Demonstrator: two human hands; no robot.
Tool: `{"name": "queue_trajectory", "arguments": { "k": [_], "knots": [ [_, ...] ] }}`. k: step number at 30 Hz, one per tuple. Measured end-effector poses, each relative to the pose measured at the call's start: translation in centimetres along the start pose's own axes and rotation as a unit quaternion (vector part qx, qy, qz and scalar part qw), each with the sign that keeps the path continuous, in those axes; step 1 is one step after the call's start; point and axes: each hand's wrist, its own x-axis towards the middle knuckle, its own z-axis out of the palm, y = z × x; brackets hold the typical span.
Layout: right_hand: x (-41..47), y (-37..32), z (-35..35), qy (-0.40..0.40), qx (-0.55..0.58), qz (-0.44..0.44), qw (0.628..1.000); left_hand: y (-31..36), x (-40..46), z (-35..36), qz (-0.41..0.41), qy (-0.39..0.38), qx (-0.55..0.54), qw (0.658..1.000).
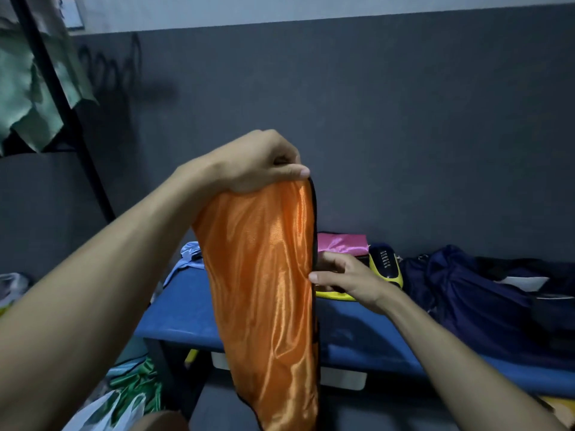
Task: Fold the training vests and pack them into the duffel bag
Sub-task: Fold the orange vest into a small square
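Orange satin-like fabric, the training vest (264, 275), hangs lengthwise above the blue bench (357, 318), its long axis running nearly straight down. The left hand (258, 164) has its grip clamped on the vest's top edge; the right hand (345, 276) pinches the black-trimmed side edge about halfway down. The dark navy duffel bag (473, 300) lies on the bench to the vest's right, nearer the right hand.

A dim changing or storage room: grey wall (404, 135), blue bench (357, 321), clothes rack (59, 88), scattered sportswear.
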Motion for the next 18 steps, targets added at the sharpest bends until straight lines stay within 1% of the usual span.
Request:
{"name": "queue_trajectory", "arguments": {
  "k": [3, 5, 8, 10, 14, 16, 18],
  "knots": [
    [-0.7, 1.5, 0.4, 0.023, 0.049, 0.013, 0.998, 0.1, 0.1, -0.1, -0.008, 0.005, 0.010, 1.000],
    [-1.1, 1.8, 0.8, 0.018, 0.081, 0.014, 0.996, 0.3, 0.1, -0.3, -0.004, 0.008, 0.007, 1.000],
    [-1.4, 2.4, 1.5, -0.012, 0.062, 0.018, 0.998, 0.8, 0.1, -0.7, 0.004, 0.007, -0.010, 1.000],
    [-1.5, 2.8, 1.8, -0.029, 0.051, 0.029, 0.998, 1.2, 0.2, -0.9, 0.013, -0.007, -0.044, 0.999],
    [-1.1, 2.9, 2.2, -0.022, 0.108, 0.048, 0.993, 1.7, 0.1, -1.2, 0.032, -0.038, -0.094, 0.994],
    [-0.9, 3.0, 2.5, -0.029, 0.125, 0.061, 0.990, 1.3, -0.2, -1.4, 0.030, -0.027, -0.099, 0.994],
    [-0.6, 4.0, 2.5, -0.013, 0.128, 0.068, 0.989, 0.6, -0.7, -1.7, 0.016, -0.010, -0.095, 0.995]
  ]
}}
